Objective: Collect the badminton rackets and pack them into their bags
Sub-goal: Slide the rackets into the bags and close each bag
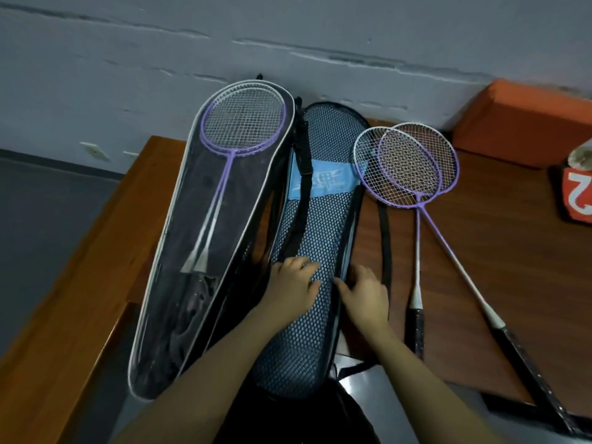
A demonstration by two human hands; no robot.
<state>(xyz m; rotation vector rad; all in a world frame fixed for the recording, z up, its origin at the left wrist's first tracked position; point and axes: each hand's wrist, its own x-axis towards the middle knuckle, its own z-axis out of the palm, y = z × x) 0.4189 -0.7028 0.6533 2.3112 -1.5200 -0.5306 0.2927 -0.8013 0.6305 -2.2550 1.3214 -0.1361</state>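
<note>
- Resting both hands flat on the mesh bag point(307, 238) at the near edge of the wooden table point(96, 251): left hand point(293, 283) spread open on the netting, right hand point(365, 291) with fingers loosely extended along the bag's right seam, gripping nothing as far as can be seen
- Lying apparently empty and unfilled under the palms, with its black strap point(302, 174) trailing up the left side; cannot tell whether the zip is open
- Waiting loose just right of that bag: two purple rackets point(413, 165), heads overlapping, shafts crossing, black grips pointing toward the near table edge, so judging this half of the job as still to do
- Sitting already packed on the left: clear bag point(179, 283) holding two rackets, heads at the far end against the wall point(288, 33)
- Crowding the far right corner: orange box point(525, 123) and red numbered item point(578, 193), neither blocking the loose rackets
</note>
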